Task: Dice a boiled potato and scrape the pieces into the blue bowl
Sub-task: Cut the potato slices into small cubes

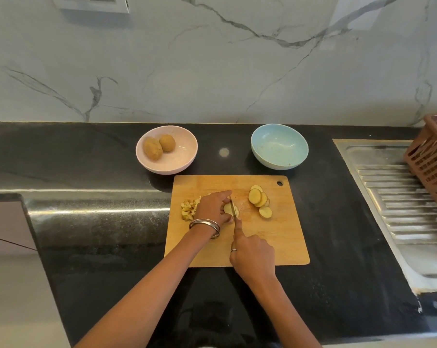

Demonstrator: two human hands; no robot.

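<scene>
On the board (pixel 262 247) the left hand (pixel 213 208) holds down a small stack of potato slices (pixel 228 209), its fingers curled over them with the index finger stretched away from the person. The right hand (pixel 254 254) grips the knife (pixel 235 209), fingers clamped round a handle that the hand hides, the index finger laid straight along the back of the blade. The blade's long axis runs from the person toward the wall, tip pointing away, and it sits in the slices just right of the left fingertips. Diced pieces (pixel 189 209) lie in a heap left of the left hand, touching or nearly touching its knuckles. Uncut round slices (pixel 259 200) overlap in a loose row right of the blade, well apart from both hands. Beyond the fingers, off the board's far right corner, stands the blue bowl (pixel 279 146); off the far left corner a pink bowl (pixel 166 149) holds two whole potatoes (pixel 159 146).
</scene>
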